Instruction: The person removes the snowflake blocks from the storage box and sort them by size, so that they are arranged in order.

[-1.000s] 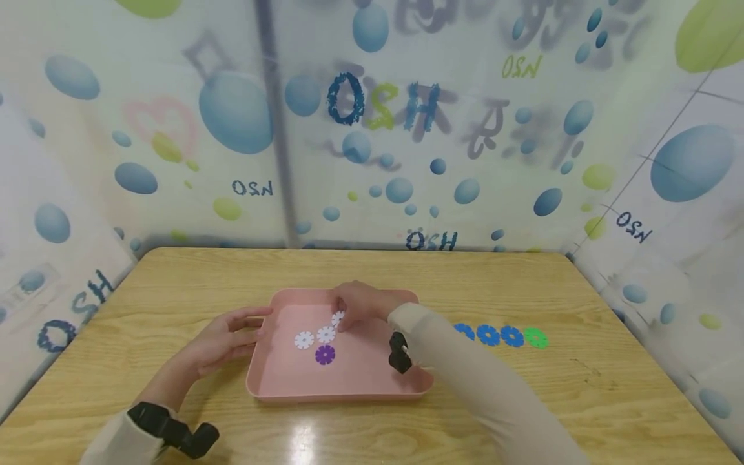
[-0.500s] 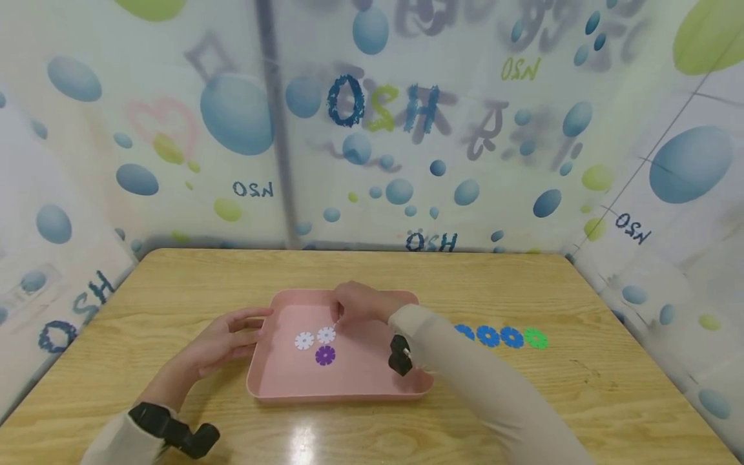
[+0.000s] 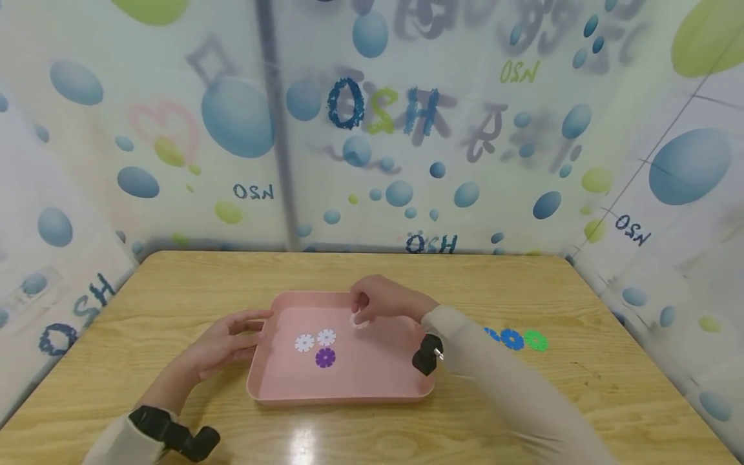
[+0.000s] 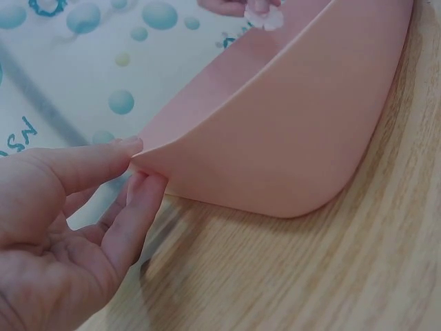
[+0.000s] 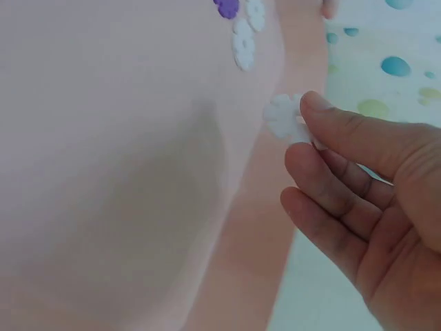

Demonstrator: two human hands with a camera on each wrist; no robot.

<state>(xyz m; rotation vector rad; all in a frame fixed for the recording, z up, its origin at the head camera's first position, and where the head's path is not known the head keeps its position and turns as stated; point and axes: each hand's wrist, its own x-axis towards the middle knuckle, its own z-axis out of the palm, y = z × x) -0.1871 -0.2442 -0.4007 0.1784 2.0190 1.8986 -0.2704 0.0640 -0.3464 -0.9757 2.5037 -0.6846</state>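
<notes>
A white notched flower-shaped disc (image 5: 281, 116) is pinched between the thumb and fingers of my right hand (image 3: 388, 298), raised over the back part of the pink tray (image 3: 372, 371). My left hand (image 3: 223, 343) pinches the tray's rim at its left side, as the left wrist view shows. Inside the tray lie two more white discs, one on the left (image 3: 304, 343) and one beside it (image 3: 326, 337). A purple disc (image 3: 325, 357) lies just in front of them.
Right of the tray, blue discs (image 3: 512, 340) and a green disc (image 3: 536, 340) lie in a row on the wooden table (image 3: 604, 387), partly hidden by my right sleeve (image 3: 500, 381). A patterned curtain (image 3: 372, 181) stands behind the table.
My right hand has lifted the white disc away from the other white ones and moved to the right with it. The left hand stays at the tray's rim.
</notes>
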